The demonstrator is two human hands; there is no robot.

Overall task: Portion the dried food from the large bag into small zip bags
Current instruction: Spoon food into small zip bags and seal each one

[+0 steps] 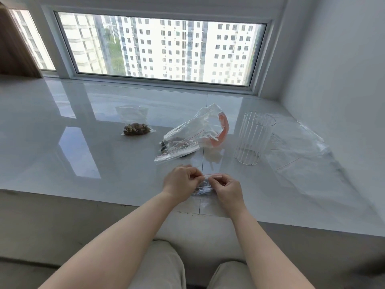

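Note:
A small clear zip bag (203, 187) with dark dried food in it sits near the front edge of the glossy white sill (83, 142). My left hand (180, 182) and my right hand (228, 187) both pinch its red-lined top strip from either side. Beyond my hands lies the large clear bag (187, 134) with a red handle and dark dried food inside. A flat small zip bag (173, 156) lies across its near side. Further left stands a filled small zip bag (136, 127) with brown dried pieces.
A clear ribbed plastic cup (253, 138) stands upright to the right of the large bag. Loose clear zip bags (298, 149) are spread at the far right by the wall. A window runs along the back. My knees show below the sill's front edge.

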